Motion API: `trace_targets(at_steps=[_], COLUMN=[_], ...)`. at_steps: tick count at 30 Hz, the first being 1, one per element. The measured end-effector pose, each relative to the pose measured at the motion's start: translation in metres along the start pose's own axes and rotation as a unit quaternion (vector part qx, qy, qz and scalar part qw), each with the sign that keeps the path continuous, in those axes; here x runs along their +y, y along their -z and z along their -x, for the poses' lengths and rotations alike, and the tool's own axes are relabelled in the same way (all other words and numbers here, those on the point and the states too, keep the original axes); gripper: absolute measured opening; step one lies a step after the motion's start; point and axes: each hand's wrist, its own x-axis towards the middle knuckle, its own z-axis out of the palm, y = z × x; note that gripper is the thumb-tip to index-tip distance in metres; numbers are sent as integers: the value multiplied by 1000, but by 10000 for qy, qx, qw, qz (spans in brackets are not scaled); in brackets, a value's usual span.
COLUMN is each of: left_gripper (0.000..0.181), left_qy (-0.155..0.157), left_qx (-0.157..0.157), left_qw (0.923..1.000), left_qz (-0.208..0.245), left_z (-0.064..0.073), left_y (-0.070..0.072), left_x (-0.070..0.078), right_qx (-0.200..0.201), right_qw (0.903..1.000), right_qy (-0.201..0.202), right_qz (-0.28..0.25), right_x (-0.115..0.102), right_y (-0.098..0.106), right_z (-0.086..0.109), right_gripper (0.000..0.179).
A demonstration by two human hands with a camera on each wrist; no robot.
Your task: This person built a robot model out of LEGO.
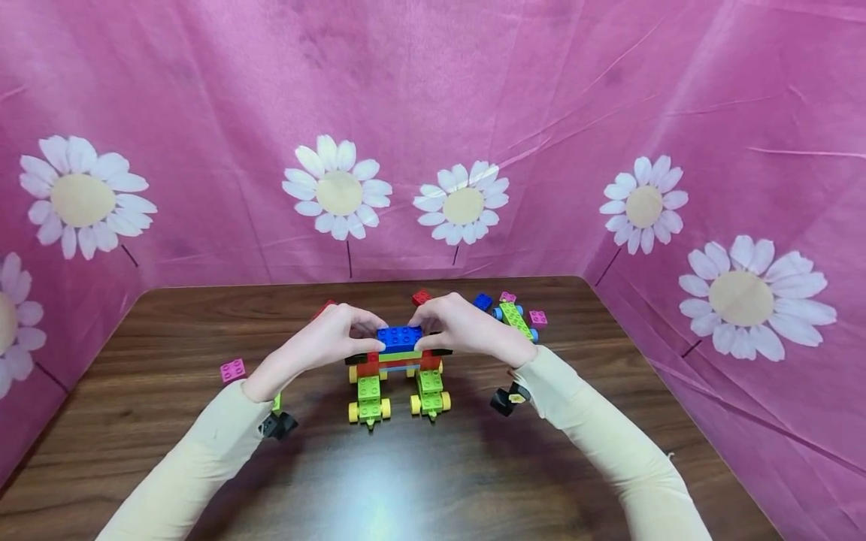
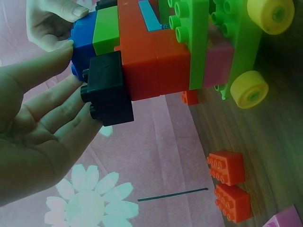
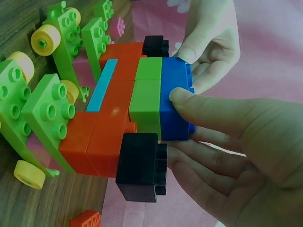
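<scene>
At the middle of the table, a blue brick (image 1: 399,340) tops a vehicle-like stack of toy bricks. My left hand (image 1: 336,335) pinches its left end between thumb and fingers, and my right hand (image 1: 461,324) pinches the right end. Directly under it is a lime green brick layer (image 3: 146,97), then red-orange bricks (image 3: 106,142) with a light blue strip (image 3: 102,85). A black brick (image 2: 111,87) juts out on each side, close by the fingers. Lime green wheeled bases (image 1: 369,404) with yellow wheels (image 2: 250,90) carry the stack; pink bricks (image 2: 218,56) sit between green plates.
Behind my right hand lie a green base with blue wheels (image 1: 516,321), a loose blue brick (image 1: 482,301), a red brick (image 1: 421,297) and pink bricks (image 1: 537,318). Another pink brick (image 1: 233,370) lies at left. A pink flowered cloth (image 1: 541,98) hangs around the wooden table (image 1: 304,488).
</scene>
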Motion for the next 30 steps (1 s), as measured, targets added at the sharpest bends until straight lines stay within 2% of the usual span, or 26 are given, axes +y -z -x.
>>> trace_targets(at_steps=[8, 12, 18, 22, 25, 30], left_gripper=[32, 32, 32, 33, 34, 34], left_qy=[-121, -132, -174, -235, -309, -319], left_qx=[91, 36, 15, 26, 64, 73], left_qw=[9999, 9999, 9998, 9997, 9995, 9994], left_qz=[-7, 17, 14, -19, -2, 70], left_z=[2, 3, 2, 3, 3, 3], left_y=[2, 1, 1, 1, 0, -2], left_x=[-2, -2, -3, -5, -6, -7], right_qx=[-65, -80, 452, 782, 952, 1341], right_qw=[9977, 9970, 9947, 9928, 9920, 9884], right_qy=[338, 440, 612, 480, 237, -156], right_qz=[581, 637, 686, 769, 789, 697], right_x=[-1, 2, 10, 15, 20, 43], right_y=[2, 6, 16, 29, 38, 43], right_z=[1, 5, 11, 16, 20, 25], right_gripper=[31, 32, 28, 26, 26, 28])
